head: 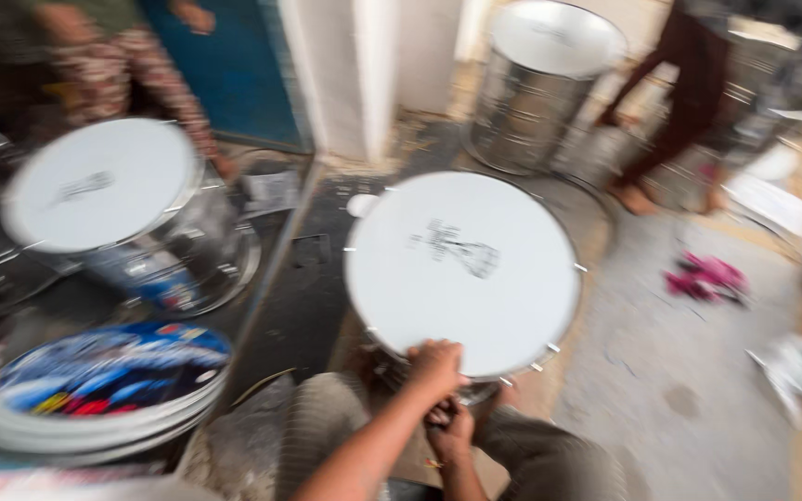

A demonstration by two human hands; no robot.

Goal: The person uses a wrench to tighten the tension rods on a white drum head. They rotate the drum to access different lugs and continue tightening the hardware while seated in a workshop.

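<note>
White-headed metal drum [461,269] sits on the floor [679,371] between the knees, head already mounted; left hand [435,368] and right hand [452,431] work its near rim, fingers' grip too blurred to tell, tightening seemingly unfinished.

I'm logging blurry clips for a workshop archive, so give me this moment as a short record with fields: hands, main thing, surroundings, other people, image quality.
hands: left hand on the near rim of the drum; right hand just below it, at the rim
main thing: white-headed drum with a shiny metal shell
surroundings: second drum left, third drum behind, stacked hoops, pink cloth on the floor
other people: one person's legs top right, another's sleeve top left
image quality: motion-blurred; grip detail unclear
</note>
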